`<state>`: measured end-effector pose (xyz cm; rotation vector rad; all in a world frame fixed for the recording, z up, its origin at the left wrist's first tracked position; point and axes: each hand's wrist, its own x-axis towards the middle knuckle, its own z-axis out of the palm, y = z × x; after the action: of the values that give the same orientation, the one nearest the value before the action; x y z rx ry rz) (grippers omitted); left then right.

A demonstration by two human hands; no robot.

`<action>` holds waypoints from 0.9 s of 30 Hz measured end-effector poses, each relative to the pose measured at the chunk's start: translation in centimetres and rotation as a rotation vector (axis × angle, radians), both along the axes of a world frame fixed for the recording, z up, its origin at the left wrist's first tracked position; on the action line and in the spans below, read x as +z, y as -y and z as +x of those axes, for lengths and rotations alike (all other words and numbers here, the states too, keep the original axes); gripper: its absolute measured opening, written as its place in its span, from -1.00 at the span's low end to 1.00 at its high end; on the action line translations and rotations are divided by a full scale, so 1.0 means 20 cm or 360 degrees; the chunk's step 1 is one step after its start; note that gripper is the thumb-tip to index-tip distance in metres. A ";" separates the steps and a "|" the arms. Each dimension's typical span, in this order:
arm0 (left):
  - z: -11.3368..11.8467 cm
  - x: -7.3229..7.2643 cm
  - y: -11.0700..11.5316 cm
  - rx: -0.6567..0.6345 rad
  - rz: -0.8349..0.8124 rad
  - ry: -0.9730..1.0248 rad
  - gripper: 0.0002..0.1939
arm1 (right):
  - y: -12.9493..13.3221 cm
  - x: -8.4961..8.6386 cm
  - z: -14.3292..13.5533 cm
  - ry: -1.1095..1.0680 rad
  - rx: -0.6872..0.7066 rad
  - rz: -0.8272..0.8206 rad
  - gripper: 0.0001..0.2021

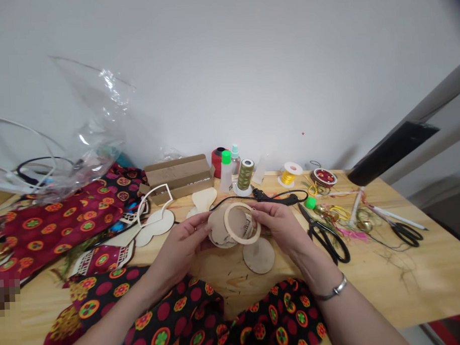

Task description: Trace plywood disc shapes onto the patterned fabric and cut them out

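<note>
My left hand (192,235) pinches the left edge of a thin greyish-brown wooden cutout (216,225) with a lobed outline. In my right hand (279,225) is a pale wooden ring (229,233), gripped at its right side between thumb and fingers. The ring overlaps the right part of the cutout, and a small lattice pattern shows through its opening. Whether the two pieces touch cannot be made out. Just below, a round wooden disc (259,255) lies flat on the table. Patterned dark fabric (189,315) spreads under my forearms.
Black-handled scissors (330,242) lie right of my hand, with smaller scissors (405,233) beyond. Behind stand a green-capped bottle (226,175), an olive thread spool (245,176) and a cardboard box (181,179). Yellow cord (288,177), a glue gun (281,197) and red fabric (61,218) are also about.
</note>
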<state>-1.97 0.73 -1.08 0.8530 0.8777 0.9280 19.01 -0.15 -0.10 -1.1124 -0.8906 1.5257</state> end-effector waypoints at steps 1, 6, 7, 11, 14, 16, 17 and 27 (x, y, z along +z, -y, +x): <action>0.00 -0.01 0.00 -0.0004 0.0023 -0.0034 -0.68 | 0.00 0.00 -0.01 0.0047 0.0007 0.0004 -0.68; 0.00 -0.01 0.01 -0.0104 0.0040 -0.0025 -0.70 | 0.00 -0.03 -0.02 0.0292 -0.0033 0.0063 -0.79; -0.01 -0.01 0.01 -0.0119 0.0035 0.0007 -0.72 | 0.00 -0.04 -0.01 0.0338 -0.0039 0.0078 -0.81; -0.02 0.00 0.01 -0.0217 0.0001 0.0163 -0.71 | 0.00 -0.04 -0.01 0.0475 0.0002 0.0134 -0.83; -0.02 0.00 0.00 -0.0254 -0.0001 0.0197 -0.68 | 0.00 -0.03 0.00 0.0542 0.0040 0.0182 -0.85; -0.02 0.00 0.01 -0.0233 0.0011 0.0190 -0.69 | 0.01 -0.03 0.00 0.0581 0.0050 0.0226 -0.88; -0.02 0.00 0.01 -0.0224 0.0009 0.0176 -0.69 | 0.01 -0.03 -0.01 0.0599 0.0051 0.0252 -0.89; -0.05 0.02 -0.05 0.0205 -0.0001 0.0136 -0.71 | 0.00 0.00 0.04 0.0577 -0.0305 0.0414 -0.80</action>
<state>-2.95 1.65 -0.76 0.7574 0.8664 1.0689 19.90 -0.10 -0.17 -1.2606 -1.1544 1.0340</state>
